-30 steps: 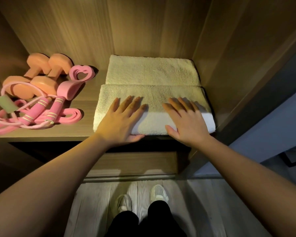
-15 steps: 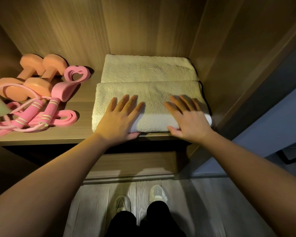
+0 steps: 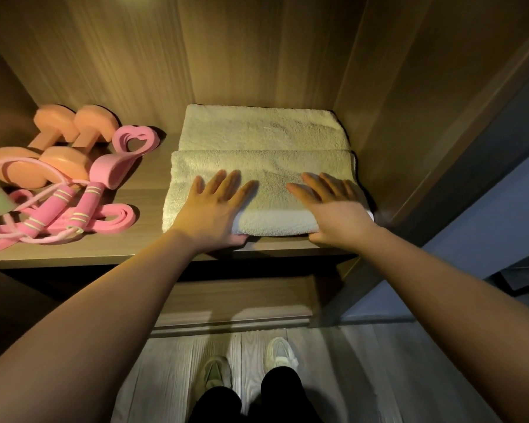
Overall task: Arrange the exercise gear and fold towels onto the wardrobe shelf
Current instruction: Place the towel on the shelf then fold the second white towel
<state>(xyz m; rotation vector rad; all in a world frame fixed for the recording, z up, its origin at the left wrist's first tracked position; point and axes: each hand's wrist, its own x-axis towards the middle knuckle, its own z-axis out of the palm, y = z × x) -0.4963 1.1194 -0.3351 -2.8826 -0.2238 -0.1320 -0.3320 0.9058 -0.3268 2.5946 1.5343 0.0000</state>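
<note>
- Our left hand and right hand lie flat on the front towel, fingers released, probably squaring it against the rear towel.
- Exercise gear sits grouped at the left of the shelf.

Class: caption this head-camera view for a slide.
Left hand and right hand rest flat on the front folded towel on the wardrobe shelf, beside exercise gear.
</note>
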